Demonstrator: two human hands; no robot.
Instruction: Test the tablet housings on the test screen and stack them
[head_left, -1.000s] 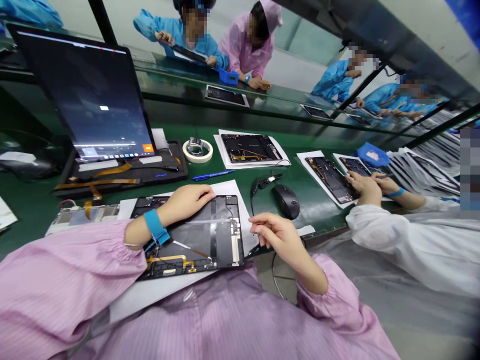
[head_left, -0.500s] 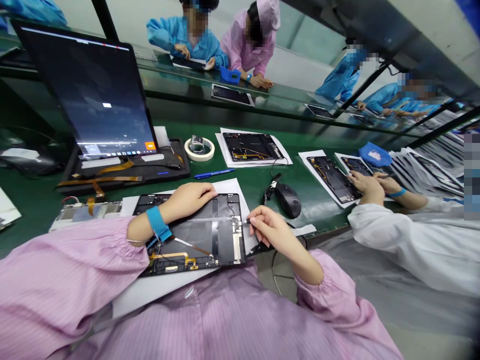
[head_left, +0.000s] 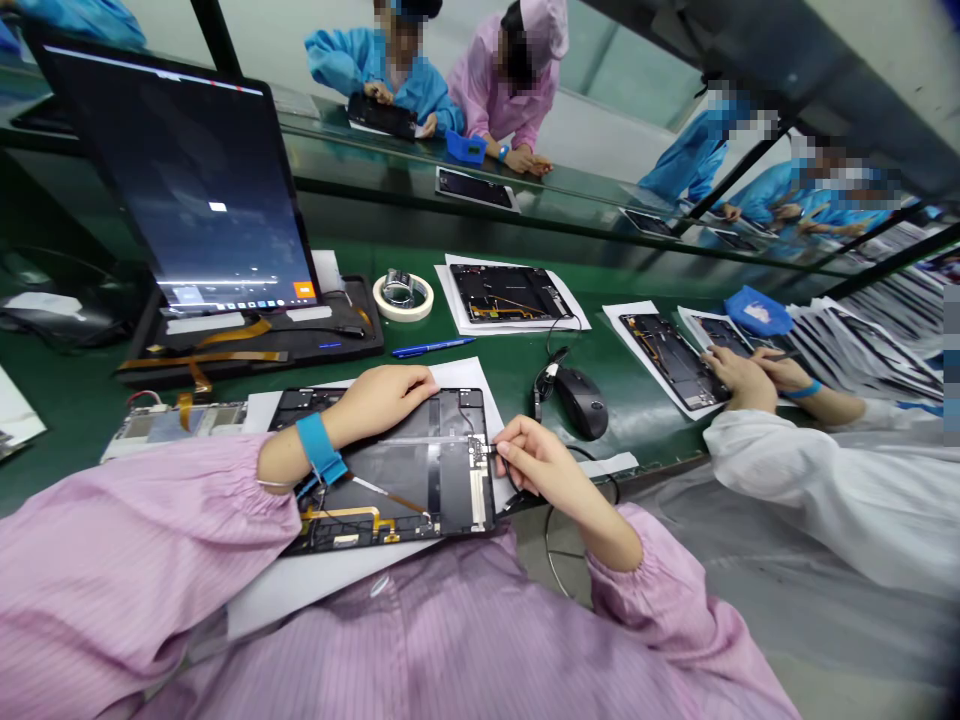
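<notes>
An opened tablet (head_left: pixel 405 475) with bare circuit boards and ribbon cables lies on white paper in front of me. My left hand (head_left: pixel 390 393) lies across its far part, fingers stretched out near the far edge; the fingertips are partly hidden. At the tablet's right edge my right hand (head_left: pixel 531 455) is closed in a pinch on a black cable's plug (head_left: pixel 494 450). The plug meets the edge beside a small circuit board (head_left: pixel 480 450); how deep it sits I cannot tell. The cable hangs down beneath my right hand.
A lit screen (head_left: pixel 187 190) stands in a black tray at the left. Behind the tablet are a tape roll (head_left: pixel 403 310), a blue pen (head_left: pixel 433 348) and another opened tablet (head_left: pixel 510 293). A mouse (head_left: pixel 581 403) sits right. A co-worker's hands (head_left: pixel 742 375) work farther right.
My right hand has brought the plug slightly left, up against the tablet's edge. My left hand stays in place on the tablet. Across the bench, a co-worker has tilted up a tablet.
</notes>
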